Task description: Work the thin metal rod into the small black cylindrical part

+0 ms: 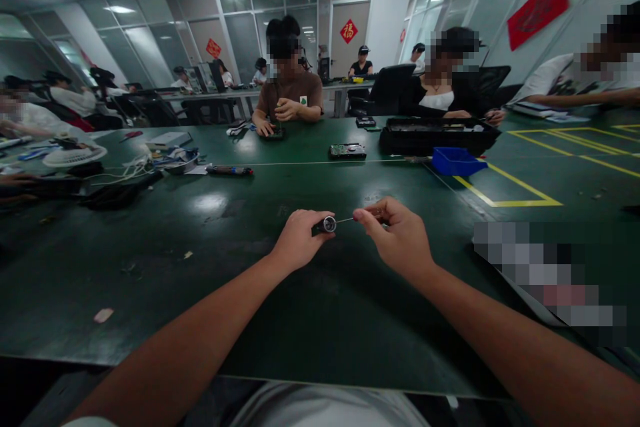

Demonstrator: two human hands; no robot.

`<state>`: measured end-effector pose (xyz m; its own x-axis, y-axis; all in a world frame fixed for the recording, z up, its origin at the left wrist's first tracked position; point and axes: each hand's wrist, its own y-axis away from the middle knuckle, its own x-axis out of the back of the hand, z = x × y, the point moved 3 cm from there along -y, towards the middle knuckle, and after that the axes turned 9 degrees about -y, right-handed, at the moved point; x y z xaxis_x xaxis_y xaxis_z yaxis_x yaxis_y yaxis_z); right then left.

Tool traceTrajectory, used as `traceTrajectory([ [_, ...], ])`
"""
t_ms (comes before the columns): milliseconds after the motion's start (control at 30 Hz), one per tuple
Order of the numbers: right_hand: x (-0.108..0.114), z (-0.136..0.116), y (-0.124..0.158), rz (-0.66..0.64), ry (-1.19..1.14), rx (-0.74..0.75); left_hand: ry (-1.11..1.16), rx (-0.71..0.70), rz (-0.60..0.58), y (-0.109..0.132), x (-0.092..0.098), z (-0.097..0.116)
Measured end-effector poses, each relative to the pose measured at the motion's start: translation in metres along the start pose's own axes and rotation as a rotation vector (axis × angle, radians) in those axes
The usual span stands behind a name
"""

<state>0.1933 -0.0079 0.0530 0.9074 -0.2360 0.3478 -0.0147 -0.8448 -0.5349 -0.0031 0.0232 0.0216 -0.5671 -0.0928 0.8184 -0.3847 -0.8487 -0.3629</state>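
Note:
My left hand (299,239) is closed around a small dark part with a round silver end (325,225), held just above the green table (210,280). My right hand (400,233) is closed on a thin screwdriver (367,215) with a dark reddish handle. The screwdriver's metal tip points left and meets the silver end of the part. Both hands hover at the middle of the table, close together.
A hard drive (347,151) lies farther back, with a black tray (437,135) and a blue bin (457,161) to the right. A dark tool (230,170) and cables (125,180) lie at the left. Several people sit across the table. Yellow tape lines (510,187) mark the right side.

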Motion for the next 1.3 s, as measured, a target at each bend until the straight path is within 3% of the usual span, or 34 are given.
traceTrajectory([
  [267, -0.004, -0.004, 0.005, -0.143, -0.041, 0.05, -0.012, 0.013, 0.004, 0.0, -0.001, -0.002],
  [500, -0.004, 0.0, 0.001, -0.117, 0.073, -0.037, -0.009, 0.016, 0.004, 0.001, -0.001, -0.002],
  [667, -0.006, 0.0, 0.001, -0.126, 0.033, 0.01, -0.01, 0.017, 0.014, 0.001, -0.001, -0.006],
  [900, -0.005, 0.003, 0.003, -0.138, -0.019, -0.071, -0.008, 0.013, 0.009, 0.001, -0.002, -0.006],
  [1133, -0.012, 0.015, 0.0, 0.025, -0.383, -0.138, -0.009, -0.007, 0.022, 0.0, -0.001, -0.005],
  [1233, -0.012, 0.024, -0.005, 0.059, -0.639, -0.307, 0.013, -0.051, 0.015, 0.0, -0.001, -0.003],
  [1300, -0.014, 0.032, -0.007, 0.059, -0.839, -0.499, 0.019, -0.087, 0.019, 0.0, 0.0, -0.002],
])
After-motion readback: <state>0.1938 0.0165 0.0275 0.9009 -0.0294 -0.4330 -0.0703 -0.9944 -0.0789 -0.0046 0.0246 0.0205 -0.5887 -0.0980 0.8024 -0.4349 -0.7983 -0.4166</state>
